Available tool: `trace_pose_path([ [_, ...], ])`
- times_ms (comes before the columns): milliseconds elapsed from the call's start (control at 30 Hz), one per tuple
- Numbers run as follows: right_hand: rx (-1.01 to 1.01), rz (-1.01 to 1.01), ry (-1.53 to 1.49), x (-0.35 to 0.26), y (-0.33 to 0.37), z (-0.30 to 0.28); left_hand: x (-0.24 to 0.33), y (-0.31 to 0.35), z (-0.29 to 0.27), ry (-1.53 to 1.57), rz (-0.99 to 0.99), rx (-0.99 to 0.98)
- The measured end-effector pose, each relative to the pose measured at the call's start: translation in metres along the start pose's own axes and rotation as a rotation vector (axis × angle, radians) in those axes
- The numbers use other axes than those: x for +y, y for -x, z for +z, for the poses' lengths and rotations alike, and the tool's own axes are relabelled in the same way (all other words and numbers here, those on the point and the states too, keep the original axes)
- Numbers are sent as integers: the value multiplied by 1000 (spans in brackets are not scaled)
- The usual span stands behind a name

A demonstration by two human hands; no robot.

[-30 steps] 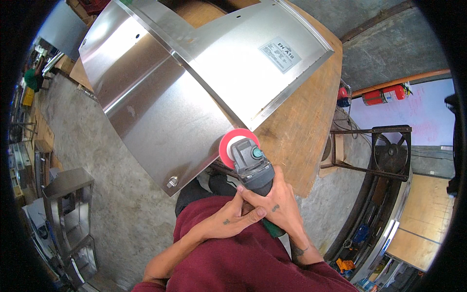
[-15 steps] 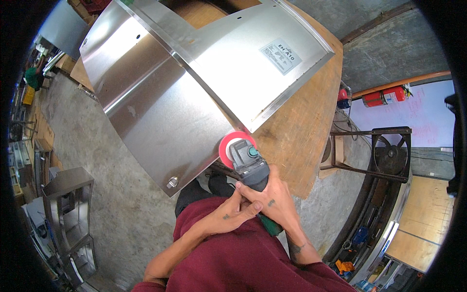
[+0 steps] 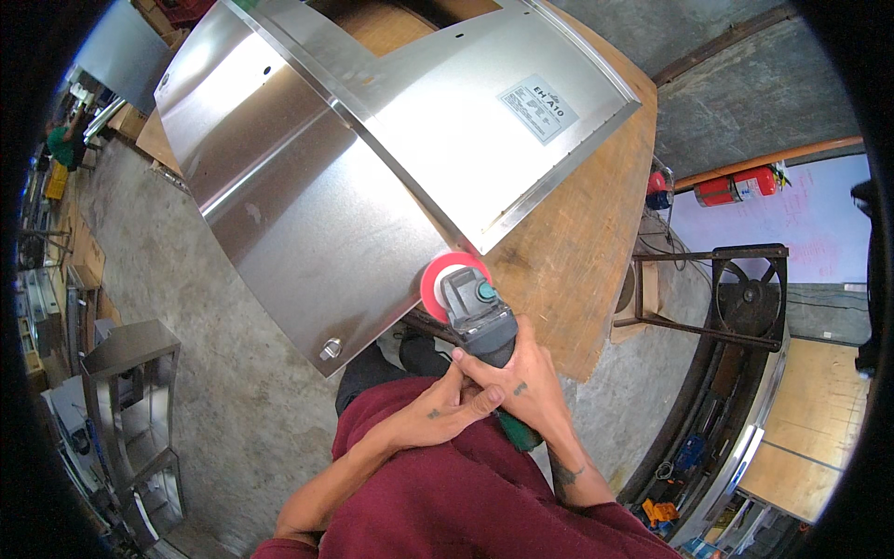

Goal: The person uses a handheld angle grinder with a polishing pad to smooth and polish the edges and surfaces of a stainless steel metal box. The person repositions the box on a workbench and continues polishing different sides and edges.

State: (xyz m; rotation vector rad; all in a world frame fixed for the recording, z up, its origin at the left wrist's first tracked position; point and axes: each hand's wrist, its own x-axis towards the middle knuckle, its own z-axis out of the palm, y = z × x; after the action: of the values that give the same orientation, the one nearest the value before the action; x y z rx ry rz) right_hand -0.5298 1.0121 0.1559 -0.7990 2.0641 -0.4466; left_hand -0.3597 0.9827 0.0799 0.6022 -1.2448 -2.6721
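An angle grinder (image 3: 481, 328) with a dark body, a teal button and a red disc (image 3: 433, 284) is held in front of me. The disc is at the near right edge of a brushed metal panel (image 3: 298, 233); whether it touches cannot be told. My right hand (image 3: 523, 380) is closed around the grinder's body just behind its head. My left hand (image 3: 445, 410) is closed at the grinder too, its thumb lying across beside the right hand; its other fingers are partly hidden. A small metal latch (image 3: 331, 349) sits near the panel's lower corner.
The panel joins a second metal sheet (image 3: 438, 140) bearing a label, on a wooden table (image 3: 559, 279). To the right stand a fan in a metal frame (image 3: 748, 293) and a red fire extinguisher (image 3: 740, 186). A metal stand (image 3: 130, 391) is at left; a person in green (image 3: 63, 144) is far left.
My hands and the angle grinder stay in nearly the same place. The person in green at the far left has shifted slightly.
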Motion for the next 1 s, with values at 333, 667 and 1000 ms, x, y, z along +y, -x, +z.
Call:
trace_pose_path([
  [333,56,-112,15,-5,15,-7,17,6,11,-74,99,-5],
  [667,39,-88,38,-6,13,-8,15,4,8,-74,67,-12],
  [1000,10,-16,35,0,0,-2,0,-2,-2,35,-90,-24],
])
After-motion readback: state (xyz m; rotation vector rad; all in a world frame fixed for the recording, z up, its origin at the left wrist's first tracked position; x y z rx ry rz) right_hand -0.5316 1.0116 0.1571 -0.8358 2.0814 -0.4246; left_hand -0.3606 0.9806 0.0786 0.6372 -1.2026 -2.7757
